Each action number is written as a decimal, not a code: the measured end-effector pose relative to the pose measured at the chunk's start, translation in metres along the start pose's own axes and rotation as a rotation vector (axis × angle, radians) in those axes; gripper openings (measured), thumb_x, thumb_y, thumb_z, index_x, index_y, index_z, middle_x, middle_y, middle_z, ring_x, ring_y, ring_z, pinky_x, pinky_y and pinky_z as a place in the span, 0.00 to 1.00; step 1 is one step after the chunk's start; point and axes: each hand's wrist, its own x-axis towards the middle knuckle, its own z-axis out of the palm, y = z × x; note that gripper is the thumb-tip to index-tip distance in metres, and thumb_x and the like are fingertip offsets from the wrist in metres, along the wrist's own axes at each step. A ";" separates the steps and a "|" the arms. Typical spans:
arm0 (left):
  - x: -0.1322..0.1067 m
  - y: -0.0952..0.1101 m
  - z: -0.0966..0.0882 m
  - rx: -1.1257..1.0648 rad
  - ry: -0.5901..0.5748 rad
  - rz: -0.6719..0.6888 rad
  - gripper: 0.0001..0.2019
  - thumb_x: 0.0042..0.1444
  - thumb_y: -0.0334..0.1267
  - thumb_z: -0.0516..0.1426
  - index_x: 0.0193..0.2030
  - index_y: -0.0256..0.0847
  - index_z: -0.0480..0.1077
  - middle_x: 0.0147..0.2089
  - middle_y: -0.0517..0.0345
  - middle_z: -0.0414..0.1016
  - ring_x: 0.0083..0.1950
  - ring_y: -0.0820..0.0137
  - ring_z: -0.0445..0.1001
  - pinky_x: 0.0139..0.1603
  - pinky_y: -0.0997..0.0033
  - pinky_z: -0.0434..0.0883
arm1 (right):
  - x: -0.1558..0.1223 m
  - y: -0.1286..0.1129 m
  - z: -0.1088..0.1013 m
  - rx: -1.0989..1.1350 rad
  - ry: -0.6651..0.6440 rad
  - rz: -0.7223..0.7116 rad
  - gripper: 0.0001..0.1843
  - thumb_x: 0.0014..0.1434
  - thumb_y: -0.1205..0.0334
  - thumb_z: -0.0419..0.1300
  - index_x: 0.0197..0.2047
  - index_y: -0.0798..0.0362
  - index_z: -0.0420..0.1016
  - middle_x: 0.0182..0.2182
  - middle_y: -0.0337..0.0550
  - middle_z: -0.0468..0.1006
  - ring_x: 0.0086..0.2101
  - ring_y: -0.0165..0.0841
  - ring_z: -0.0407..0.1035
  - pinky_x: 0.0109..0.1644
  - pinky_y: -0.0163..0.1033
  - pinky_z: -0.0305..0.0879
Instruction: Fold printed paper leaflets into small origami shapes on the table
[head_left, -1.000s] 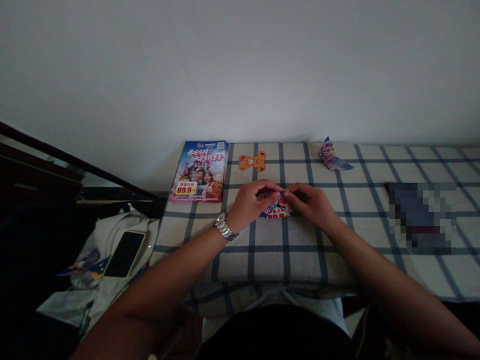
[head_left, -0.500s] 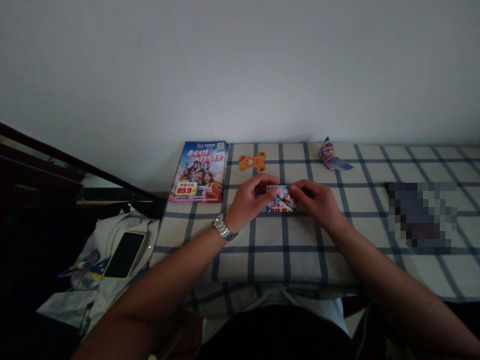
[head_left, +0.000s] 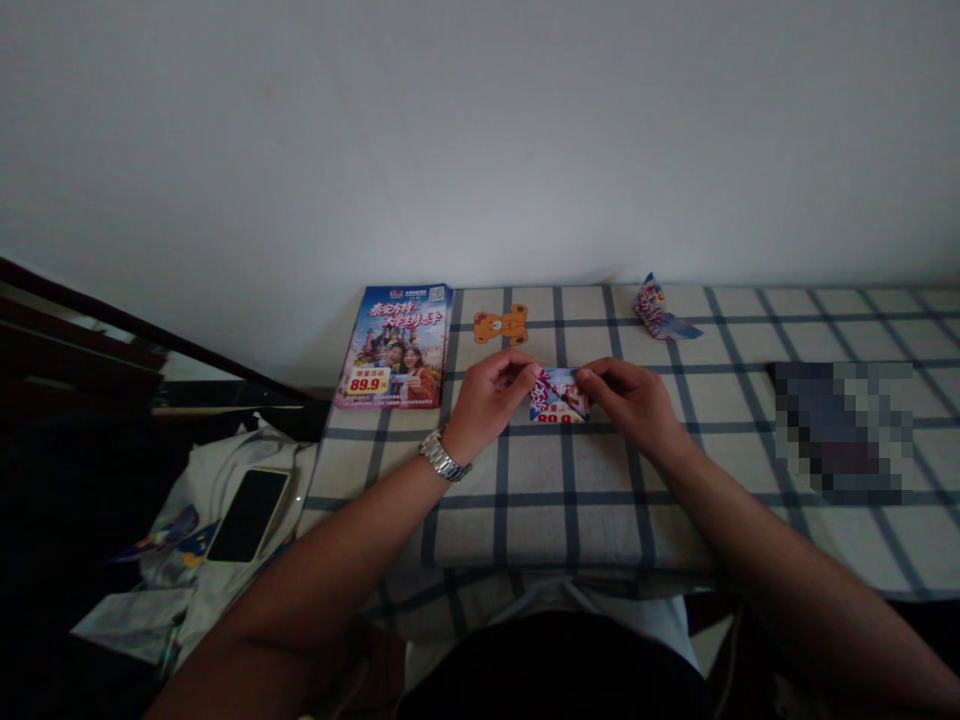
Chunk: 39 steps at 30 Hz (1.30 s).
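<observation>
Pale cloth, crossed by dark blue lines, covers the counter (head_left: pixel 532 530); I sit or stand close against its near edge, cannot tell which; a plain white wall (head_left: pixel 525 140) rises behind.

Between my hands, near the middle of the counter, is a small folded leaflet (head_left: pixel 559 395), printed side towards me, red digits along its lower edge; my left hand (head_left: pixel 487 400) pinches it at the upper left corner, my right hand (head_left: pixel 634 405) at the upper right, thumbs uppermost; the two hands are apart, with the paper spanning the gap; whether its underside touches the cloth, I cannot tell.

Steel-coloured watch (head_left: pixel 444 456) on my left wrist; beyond it, at the counter's left end, a stack of leaflets (head_left: pixel 390 350), castle picture and "89.9" on the top one; just right of the stack, a flat orange bear (head_left: pixel 501 325); farther right, near the wall, a folded paper piece (head_left: pixel 664 312) in similar print, one part standing up; well to the right, a dark item (head_left: pixel 825 430), blurred by pixelation; off the counter's left side, a phone (head_left: pixel 250 515), screen dark, lying on white material (head_left: pixel 210 460).
</observation>
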 end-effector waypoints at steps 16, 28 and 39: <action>0.000 -0.011 0.003 -0.002 -0.183 0.013 0.13 0.67 0.49 0.62 0.49 0.41 0.77 0.43 0.55 0.82 0.39 0.70 0.79 0.39 0.73 0.75 | 0.000 -0.002 -0.003 -0.133 -0.083 -0.070 0.20 0.70 0.45 0.60 0.36 0.51 0.81 0.28 0.41 0.81 0.29 0.34 0.73 0.34 0.38 0.66; 0.000 -0.008 -0.001 0.044 -0.272 0.007 0.10 0.67 0.45 0.62 0.45 0.41 0.76 0.39 0.56 0.81 0.37 0.71 0.78 0.37 0.73 0.73 | 0.000 0.001 -0.003 -0.163 -0.198 -0.071 0.19 0.71 0.46 0.59 0.38 0.50 0.81 0.27 0.39 0.80 0.27 0.33 0.71 0.31 0.37 0.62; -0.002 -0.006 0.003 -0.011 -0.202 -0.013 0.09 0.66 0.43 0.62 0.41 0.40 0.75 0.37 0.57 0.80 0.36 0.71 0.78 0.39 0.72 0.75 | -0.001 0.002 0.000 -0.077 -0.176 -0.008 0.18 0.69 0.45 0.61 0.39 0.51 0.83 0.29 0.40 0.81 0.28 0.32 0.71 0.31 0.37 0.63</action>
